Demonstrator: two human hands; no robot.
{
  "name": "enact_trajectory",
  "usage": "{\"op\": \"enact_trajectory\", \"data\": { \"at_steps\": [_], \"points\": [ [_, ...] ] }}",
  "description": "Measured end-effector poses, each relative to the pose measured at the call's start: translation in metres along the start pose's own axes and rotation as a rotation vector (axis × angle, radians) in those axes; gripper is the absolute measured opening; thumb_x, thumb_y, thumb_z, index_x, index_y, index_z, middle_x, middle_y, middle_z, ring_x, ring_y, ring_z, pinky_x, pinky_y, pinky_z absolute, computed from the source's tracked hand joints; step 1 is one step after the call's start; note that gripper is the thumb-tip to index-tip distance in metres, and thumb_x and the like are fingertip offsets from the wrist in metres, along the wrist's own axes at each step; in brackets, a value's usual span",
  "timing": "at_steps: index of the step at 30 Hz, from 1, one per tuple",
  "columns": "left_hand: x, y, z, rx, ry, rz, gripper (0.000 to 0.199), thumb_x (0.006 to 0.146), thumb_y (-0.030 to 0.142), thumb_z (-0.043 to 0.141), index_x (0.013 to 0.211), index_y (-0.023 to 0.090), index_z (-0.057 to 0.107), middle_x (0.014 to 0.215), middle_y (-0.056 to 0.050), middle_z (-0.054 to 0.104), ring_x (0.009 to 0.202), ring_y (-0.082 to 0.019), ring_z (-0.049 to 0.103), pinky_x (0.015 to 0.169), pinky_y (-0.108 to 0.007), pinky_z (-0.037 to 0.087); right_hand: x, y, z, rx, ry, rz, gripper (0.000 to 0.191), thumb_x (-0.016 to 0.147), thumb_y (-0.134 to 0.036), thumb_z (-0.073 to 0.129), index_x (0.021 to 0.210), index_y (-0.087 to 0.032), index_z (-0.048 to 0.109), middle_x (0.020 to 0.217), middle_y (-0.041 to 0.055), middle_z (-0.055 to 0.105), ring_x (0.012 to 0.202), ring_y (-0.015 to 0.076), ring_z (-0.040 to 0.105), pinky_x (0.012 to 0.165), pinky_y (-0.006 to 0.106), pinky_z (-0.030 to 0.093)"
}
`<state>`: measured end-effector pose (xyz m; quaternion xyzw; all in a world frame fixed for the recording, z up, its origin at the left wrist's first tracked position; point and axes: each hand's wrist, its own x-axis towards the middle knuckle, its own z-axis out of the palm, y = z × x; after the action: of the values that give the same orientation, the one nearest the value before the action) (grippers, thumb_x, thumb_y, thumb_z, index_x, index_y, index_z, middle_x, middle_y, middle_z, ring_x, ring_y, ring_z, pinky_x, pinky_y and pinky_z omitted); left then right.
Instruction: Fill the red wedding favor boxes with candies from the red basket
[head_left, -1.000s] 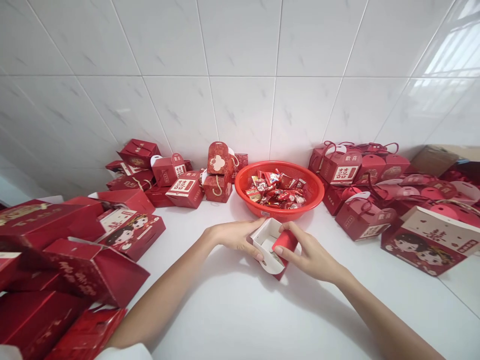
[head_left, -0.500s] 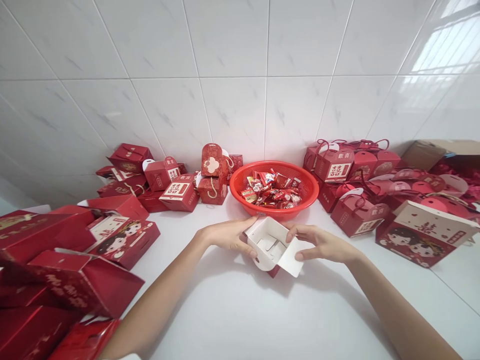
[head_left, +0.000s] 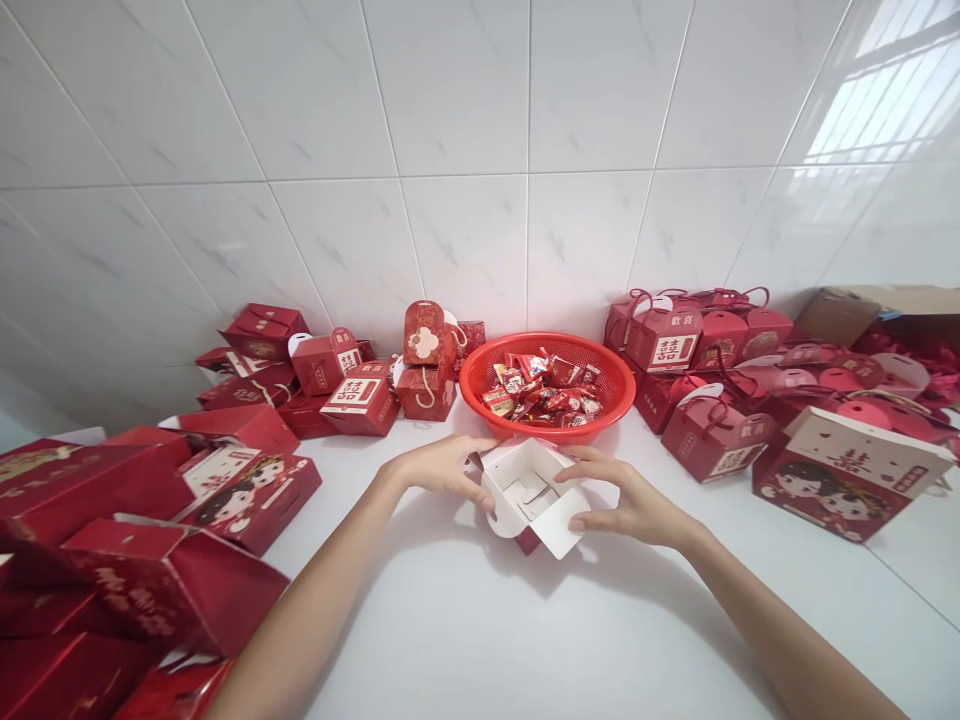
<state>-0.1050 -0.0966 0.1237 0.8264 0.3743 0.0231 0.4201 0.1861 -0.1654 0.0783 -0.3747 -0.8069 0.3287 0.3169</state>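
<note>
A small red gift box (head_left: 531, 487) with a white inside stands between my hands, its top flaps spread outward and nothing inside but folded bottom tabs. My left hand (head_left: 448, 470) grips its left side, thumb on the left flap. On the right, my right hand (head_left: 616, 498) pinches the box, with the thumb at the front right flap and the fingers over the far right edge. Just behind the box is a red plastic basket (head_left: 480, 405) holding red-wrapped sweets (head_left: 544, 387).
Red gift boxes (head_left: 247, 495) pile up along the left side. More boxes with cord handles (head_left: 664, 340) are stacked at the right, near a cardboard carton (head_left: 844, 310). A tiled wall (head_left: 465, 230) rises behind the white tabletop (head_left: 480, 640).
The box has shifted slightly left with both hands still on it, and its flaps lean out wider. The view has tilted up a little.
</note>
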Motion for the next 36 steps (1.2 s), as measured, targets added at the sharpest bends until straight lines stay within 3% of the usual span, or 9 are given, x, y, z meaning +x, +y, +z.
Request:
{"op": "enact_trajectory", "data": {
  "at_steps": [9, 12, 17, 24, 36],
  "points": [
    [-0.011, 0.003, -0.009, -0.002, 0.090, -0.011, 0.099, 0.058, 0.041, 0.086, 0.147, 0.028, 0.043, 0.146, -0.007, 0.052, 0.127, -0.031, 0.051, 0.103, -0.035, 0.041, -0.002, -0.001, -0.004, -0.018, 0.147, -0.027, 0.038, 0.075, -0.052, 0.077, 0.104, -0.027, 0.073, 0.134, 0.0107, 0.061, 0.122, 0.0314, 0.058, 0.102, 0.051, 0.048],
    [-0.012, 0.000, -0.009, -0.025, 0.124, -0.015, 0.087, 0.057, 0.040, 0.086, 0.136, 0.025, 0.053, 0.141, -0.009, 0.055, 0.125, -0.030, 0.053, 0.104, -0.038, 0.041, -0.002, 0.000, -0.004, -0.033, 0.201, -0.059, 0.033, 0.076, -0.051, 0.077, 0.099, -0.027, 0.074, 0.129, 0.0100, 0.064, 0.120, 0.0305, 0.059, 0.101, 0.051, 0.049],
    [-0.013, 0.000, -0.011, -0.023, 0.151, 0.009, 0.055, 0.059, 0.039, 0.084, 0.106, 0.020, 0.062, 0.115, -0.005, 0.064, 0.112, -0.025, 0.059, 0.103, -0.037, 0.042, -0.002, -0.005, -0.007, -0.027, 0.283, -0.109, 0.024, 0.079, -0.047, 0.076, 0.091, -0.027, 0.075, 0.115, 0.0086, 0.071, 0.114, 0.0292, 0.061, 0.097, 0.050, 0.051],
    [-0.012, 0.000, -0.011, -0.045, 0.147, 0.072, 0.047, 0.061, 0.044, 0.084, 0.096, 0.020, 0.063, 0.109, -0.004, 0.065, 0.105, -0.022, 0.059, 0.101, -0.036, 0.044, -0.002, -0.007, -0.009, 0.011, 0.274, -0.109, 0.025, 0.078, -0.049, 0.076, 0.088, -0.026, 0.075, 0.105, 0.0081, 0.073, 0.106, 0.0281, 0.064, 0.093, 0.047, 0.053],
    [-0.009, -0.014, -0.013, -0.058, 0.146, 0.107, 0.053, 0.062, 0.047, 0.085, 0.104, 0.020, 0.065, 0.114, -0.005, 0.060, 0.109, -0.023, 0.056, 0.102, -0.036, 0.043, -0.001, -0.004, -0.007, 0.052, 0.260, -0.139, 0.021, 0.078, -0.044, 0.078, 0.088, -0.026, 0.074, 0.101, 0.0066, 0.073, 0.102, 0.0260, 0.065, 0.092, 0.044, 0.053]
  ]
}}
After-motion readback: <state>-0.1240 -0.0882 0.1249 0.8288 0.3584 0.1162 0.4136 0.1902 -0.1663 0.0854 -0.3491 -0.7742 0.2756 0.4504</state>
